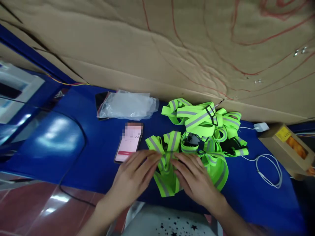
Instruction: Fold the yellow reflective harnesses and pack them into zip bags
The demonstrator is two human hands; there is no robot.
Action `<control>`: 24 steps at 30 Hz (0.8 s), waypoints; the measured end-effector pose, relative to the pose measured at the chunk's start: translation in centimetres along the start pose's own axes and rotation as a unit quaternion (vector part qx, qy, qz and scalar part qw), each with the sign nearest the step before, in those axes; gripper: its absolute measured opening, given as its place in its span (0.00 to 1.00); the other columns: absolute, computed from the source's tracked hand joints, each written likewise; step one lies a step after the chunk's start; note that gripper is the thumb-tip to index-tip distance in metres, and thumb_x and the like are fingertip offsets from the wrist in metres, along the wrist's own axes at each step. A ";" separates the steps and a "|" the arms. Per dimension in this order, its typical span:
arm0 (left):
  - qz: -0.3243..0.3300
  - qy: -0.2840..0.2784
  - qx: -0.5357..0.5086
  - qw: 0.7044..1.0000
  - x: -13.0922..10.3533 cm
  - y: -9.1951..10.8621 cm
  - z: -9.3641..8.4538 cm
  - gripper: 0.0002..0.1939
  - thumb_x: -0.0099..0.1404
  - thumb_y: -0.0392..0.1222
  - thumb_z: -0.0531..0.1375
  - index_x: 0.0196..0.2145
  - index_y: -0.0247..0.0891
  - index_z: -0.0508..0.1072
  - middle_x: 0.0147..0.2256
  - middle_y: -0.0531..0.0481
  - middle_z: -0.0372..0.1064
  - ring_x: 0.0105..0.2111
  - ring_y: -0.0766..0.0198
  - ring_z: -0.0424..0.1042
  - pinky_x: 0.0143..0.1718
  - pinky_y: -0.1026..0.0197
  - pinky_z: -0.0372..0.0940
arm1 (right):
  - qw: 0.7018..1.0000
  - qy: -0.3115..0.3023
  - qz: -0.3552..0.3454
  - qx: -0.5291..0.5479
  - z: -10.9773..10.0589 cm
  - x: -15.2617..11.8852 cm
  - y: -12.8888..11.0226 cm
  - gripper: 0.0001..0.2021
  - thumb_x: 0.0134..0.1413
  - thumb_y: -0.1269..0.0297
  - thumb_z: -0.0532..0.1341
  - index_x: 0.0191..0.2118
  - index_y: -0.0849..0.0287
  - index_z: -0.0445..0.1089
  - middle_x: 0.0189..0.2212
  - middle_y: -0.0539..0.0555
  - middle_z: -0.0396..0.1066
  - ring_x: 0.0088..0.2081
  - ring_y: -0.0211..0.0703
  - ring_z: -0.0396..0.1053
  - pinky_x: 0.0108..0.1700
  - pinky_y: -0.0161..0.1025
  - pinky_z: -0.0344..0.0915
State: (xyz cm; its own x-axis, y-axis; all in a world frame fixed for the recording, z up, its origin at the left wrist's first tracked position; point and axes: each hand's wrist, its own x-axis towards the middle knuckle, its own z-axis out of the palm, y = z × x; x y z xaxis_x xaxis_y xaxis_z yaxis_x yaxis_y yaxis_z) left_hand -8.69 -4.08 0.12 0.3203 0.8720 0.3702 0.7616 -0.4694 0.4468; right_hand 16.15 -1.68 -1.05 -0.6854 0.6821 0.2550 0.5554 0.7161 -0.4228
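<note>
Reflective straps (pixel 200 123): fluorescent yellow-green webbing, one grey stripe running lengthwise along the middle. Strap buckle (pixel 212 115): black. Tabletop (pixel 98 164): saturated blue, with pale glare. Cardboard panel (pixel 110 49): tan-brown, marked with curved, roughly concentric red lines. Phone (pixel 129 144): pale pink screen, dark digits, one red bar near the lower end, dark edge; part of the display is pixelated. Plastic bags (pixel 129 105): translucent whitish. Charger (pixel 261 127) and coiled cable (pixel 279 170): white. Box (pixel 286 147): brown, with a yellow label and orange contents. Garment (pixel 167 221): light grey-green, scattered black stars of mixed sizes. Floor tiles (pixel 27 209): reddish-brown, with white reflections.
</note>
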 end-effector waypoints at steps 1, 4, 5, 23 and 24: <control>0.005 -0.024 0.031 0.999 0.6 -0.8 0.2 0.19 0.72 0.31 0.61 0.59 0.38 0.71 0.53 0.40 0.74 0.52 0.51 0.75 0.53 0.48 0.71 | 1.000 -0.031 -0.004 0.003 0.3 0.3 -0.5 0.18 0.71 0.70 0.57 0.63 0.57 0.67 0.61 0.55 0.70 0.62 0.47 0.66 0.65 0.49 0.63; 0.041 -0.150 0.085 0.984 2.6 -2.7 1.5 0.31 0.67 0.32 0.65 0.66 0.38 0.65 0.63 0.35 0.66 0.61 0.40 0.68 0.58 0.38 0.68 | 0.989 -0.142 -0.025 0.007 1.2 0.3 -1.5 0.18 0.73 0.66 0.55 0.64 0.53 0.66 0.65 0.51 0.67 0.67 0.47 0.61 0.69 0.53 0.60; 0.049 -0.182 0.088 0.978 3.1 -3.0 2.1 0.34 0.66 0.32 0.66 0.67 0.39 0.63 0.65 0.34 0.64 0.63 0.40 0.67 0.59 0.38 0.68 | 0.986 -0.167 -0.025 0.006 1.6 0.0 -1.7 0.18 0.73 0.66 0.55 0.63 0.53 0.67 0.66 0.51 0.66 0.68 0.48 0.59 0.70 0.55 0.58; -0.579 -0.015 -0.573 0.580 5.2 -0.5 2.5 0.23 0.53 0.43 0.68 0.47 0.35 0.78 0.26 0.50 0.76 0.22 0.58 0.75 0.23 0.60 0.73 | 0.988 -0.088 0.040 0.117 0.1 -7.5 -1.8 0.20 0.70 0.51 0.61 0.60 0.55 0.68 0.53 0.52 0.76 0.58 0.46 0.71 0.60 0.49 0.69; -0.592 -0.015 -0.592 0.547 4.9 0.7 2.6 0.22 0.52 0.42 0.68 0.46 0.33 0.78 0.24 0.50 0.75 0.20 0.59 0.74 0.20 0.61 0.71 | 0.989 -0.064 0.008 0.130 -0.9 -7.5 -1.3 0.22 0.69 0.51 0.62 0.61 0.56 0.67 0.53 0.53 0.76 0.56 0.44 0.72 0.58 0.46 0.70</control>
State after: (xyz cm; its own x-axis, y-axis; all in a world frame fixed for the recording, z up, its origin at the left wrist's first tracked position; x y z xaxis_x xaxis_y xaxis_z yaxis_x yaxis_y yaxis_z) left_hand -5.14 0.19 0.08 0.0201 0.6545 -0.7558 -0.4469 0.6821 0.5788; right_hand 21.03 -7.60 -1.63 -0.7400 0.6576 0.1415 0.4383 0.6310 -0.6401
